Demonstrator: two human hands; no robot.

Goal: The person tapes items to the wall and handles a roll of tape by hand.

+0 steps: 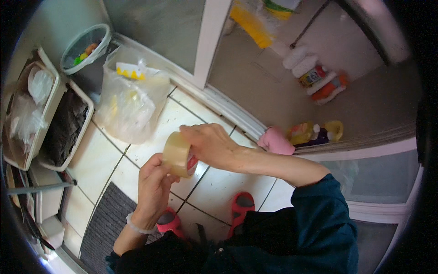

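Note:
A wide roll of translucent yellowish packing tape (176,154) is held between both hands above the tiled floor. My left hand (155,181), with a pale beaded bracelet at the wrist, grips its lower left edge between thumb and fingers. My right hand (210,144) lies on the upper right side of the roll, its fingertips at the top edge. Red print shows inside the roll's core. Whether a tape end is lifted cannot be told. Beyond the hands, a translucent plastic bag (137,109) with yellow-marked contents stands on the floor.
Lined bins (90,113) and a round waste basket (109,34) stand at the left. A grey ribbed mat (106,219) lies at lower left. A white sliding-door track (236,113) crosses diagonally, with a pink cloth (276,141) at its end. Several bottles (313,77) stand beyond.

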